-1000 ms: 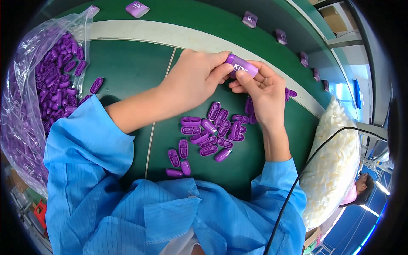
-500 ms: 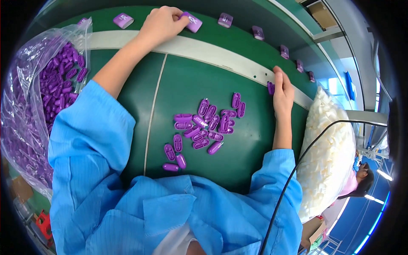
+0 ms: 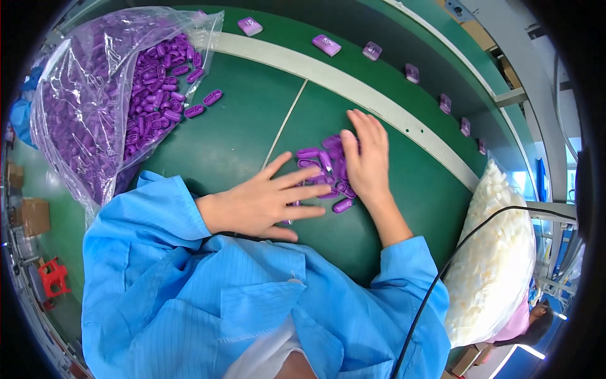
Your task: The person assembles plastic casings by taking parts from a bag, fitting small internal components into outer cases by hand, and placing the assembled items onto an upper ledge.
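Note:
My left hand [image 3: 268,201] hovers low over the green table with its fingers spread, reaching the left side of a cluster of small purple oval plastic pieces [image 3: 326,161]. Along the cluster's right side lies my right hand [image 3: 367,161], its fingers stretched out and close together, the thumb apart. Both hands partly cover the pieces, which look like hollow shells, some with the open side up. No piece shows in either hand's grasp. Beyond a pale rail, a row of purple printed flat pieces [image 3: 326,45] sits spaced out on a green strip.
A clear plastic bag [image 3: 82,95] full of purple pieces [image 3: 154,88] lies open at the left, two pieces beside its mouth. At the right stands a bag of cream-coloured pieces [image 3: 495,259]. A black cable [image 3: 435,271] crosses there. Another person [image 3: 517,319] is beyond it.
My left hand has let go of a printed purple piece on the far strip and come down to the cluster. My right hand has moved left to it. The pieces now lie closer together.

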A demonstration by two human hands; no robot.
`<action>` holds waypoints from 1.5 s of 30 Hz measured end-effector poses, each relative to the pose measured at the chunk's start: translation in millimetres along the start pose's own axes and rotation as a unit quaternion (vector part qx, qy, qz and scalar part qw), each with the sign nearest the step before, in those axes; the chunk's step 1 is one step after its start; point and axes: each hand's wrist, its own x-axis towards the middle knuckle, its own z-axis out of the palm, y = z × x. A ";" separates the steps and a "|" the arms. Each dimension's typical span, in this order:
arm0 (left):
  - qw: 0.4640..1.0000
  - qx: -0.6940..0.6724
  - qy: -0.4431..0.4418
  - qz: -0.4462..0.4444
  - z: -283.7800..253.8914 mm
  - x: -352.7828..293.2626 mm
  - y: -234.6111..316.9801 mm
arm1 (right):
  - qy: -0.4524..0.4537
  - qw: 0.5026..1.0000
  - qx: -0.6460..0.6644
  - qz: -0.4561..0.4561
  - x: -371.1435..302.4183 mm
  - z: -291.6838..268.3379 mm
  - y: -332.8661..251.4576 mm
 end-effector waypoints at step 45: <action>0.723 -0.538 0.306 -0.305 -67.5 54.8 -131.7 | -0.227 0.692 0.632 0.264 119.1 14.3 17.3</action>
